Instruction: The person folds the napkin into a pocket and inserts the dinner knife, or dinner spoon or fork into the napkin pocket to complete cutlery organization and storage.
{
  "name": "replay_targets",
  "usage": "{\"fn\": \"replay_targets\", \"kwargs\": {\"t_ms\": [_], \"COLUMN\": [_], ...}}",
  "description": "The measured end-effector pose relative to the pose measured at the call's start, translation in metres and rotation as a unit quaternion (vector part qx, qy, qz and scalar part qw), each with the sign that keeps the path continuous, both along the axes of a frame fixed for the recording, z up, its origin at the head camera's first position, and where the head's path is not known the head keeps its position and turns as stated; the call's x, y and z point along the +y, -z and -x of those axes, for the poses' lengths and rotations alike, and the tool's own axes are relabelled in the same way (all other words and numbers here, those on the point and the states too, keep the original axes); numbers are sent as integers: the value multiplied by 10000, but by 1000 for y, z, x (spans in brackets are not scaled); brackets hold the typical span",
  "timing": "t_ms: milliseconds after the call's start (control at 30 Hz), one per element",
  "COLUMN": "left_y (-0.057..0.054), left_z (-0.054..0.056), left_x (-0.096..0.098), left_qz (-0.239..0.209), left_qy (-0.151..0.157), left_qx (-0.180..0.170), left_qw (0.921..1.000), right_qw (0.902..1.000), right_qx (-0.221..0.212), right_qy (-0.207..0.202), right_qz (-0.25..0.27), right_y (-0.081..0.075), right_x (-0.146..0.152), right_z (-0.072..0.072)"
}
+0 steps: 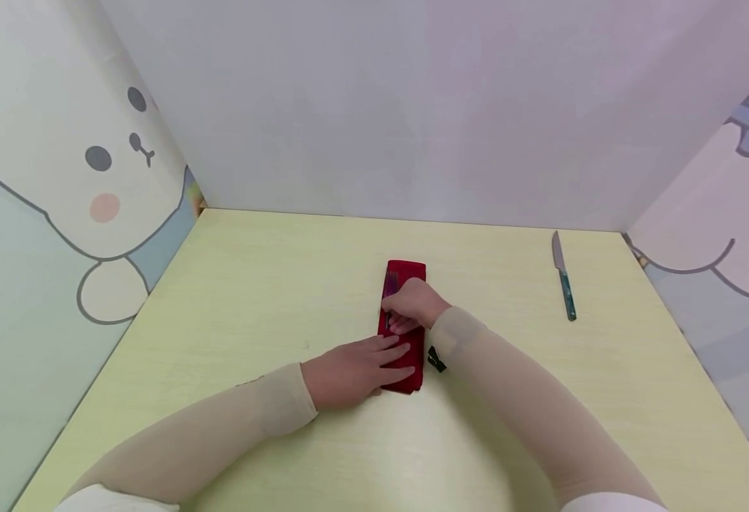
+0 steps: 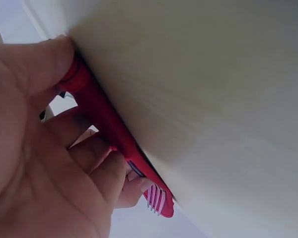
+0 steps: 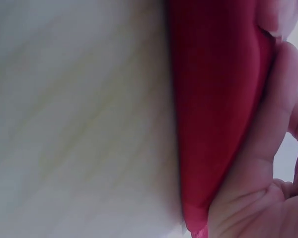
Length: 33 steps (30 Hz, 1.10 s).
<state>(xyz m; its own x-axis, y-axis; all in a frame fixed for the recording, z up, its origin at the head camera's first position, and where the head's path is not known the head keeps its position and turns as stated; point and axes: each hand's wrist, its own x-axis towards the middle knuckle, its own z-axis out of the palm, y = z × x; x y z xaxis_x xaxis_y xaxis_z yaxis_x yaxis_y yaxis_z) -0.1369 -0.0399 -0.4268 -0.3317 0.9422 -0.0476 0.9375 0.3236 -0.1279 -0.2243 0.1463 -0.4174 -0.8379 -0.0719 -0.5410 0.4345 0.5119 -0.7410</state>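
A long, narrow red cloth piece lies on the table; whether it is a folded napkin or a pouch I cannot tell. My left hand rests on its near part, fingers spread across the top. In the left wrist view the thumb touches the edge of the red cloth. On the far part lies a fork, tines pointing away from me. My right hand pinches its handle, which the fingers partly cover. The fork tines also show in the left wrist view. The right wrist view shows the red cloth beside the fingers.
A table knife with a green handle lies at the far right, blade pointing away. A small black piece shows beside the cloth, under the right wrist. The pale yellow table meets curtain-like walls at the back and sides.
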Motion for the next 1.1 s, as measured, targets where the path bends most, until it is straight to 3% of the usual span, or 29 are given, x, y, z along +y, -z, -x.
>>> {"fn": "replay_targets", "kwargs": {"t_ms": [433,800,1100], "left_y": [1,-1,-1], "left_z": [0,-2,-2], "left_x": [1,3,5], "left_qz": [158,240,393], "left_qy": [-170,-208,-340], "left_qx": [-188,-178,-203], "left_qw": [9996,9993,9984], "right_qw": [9996,9974,9895], "right_qx": [16,44,774], "right_qy": [252,-209,-660], "right_qz": [94,-681,-1029], "right_y": [-2,3,-6], "right_x": [1,-1,10], "right_z": [-2,1,-9]}}
